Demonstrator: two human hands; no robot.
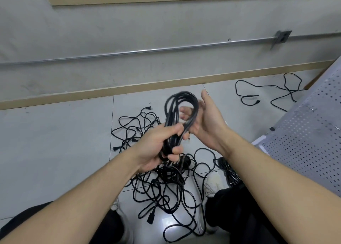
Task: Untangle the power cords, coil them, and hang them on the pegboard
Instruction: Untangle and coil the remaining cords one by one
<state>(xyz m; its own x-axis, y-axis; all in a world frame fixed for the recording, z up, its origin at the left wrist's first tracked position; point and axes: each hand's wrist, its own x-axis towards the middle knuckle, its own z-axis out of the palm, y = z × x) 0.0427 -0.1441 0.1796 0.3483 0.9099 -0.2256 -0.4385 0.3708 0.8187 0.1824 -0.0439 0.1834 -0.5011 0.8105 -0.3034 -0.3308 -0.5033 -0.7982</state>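
Between the two raised forearms, the left hand (pixel 158 147) clenches its fingers round the lower part of a coiled bundle of black power cord (pixel 177 121), whose upper loop stands upright and blurred above the fist. Just beside it, the right hand (pixel 204 121) is spread and relaxed, its fingertips (pixel 184 111) inside that loop and touching the strands. Below the hands a loose tangle of black power cords (pixel 166 184) sprawls over the pale grey tiled floor (pixel 55 142), between two white shoes and dark trouser legs. A separate black cord (pixel 269 94) lies well apart at the far right, near the tan baseboard (pixel 129 90). A grey perforated metal panel (pixel 311 133) hems the right side; bare tiles lie open to the left. A metal conduit (pixel 147 50) crosses the grey wall.
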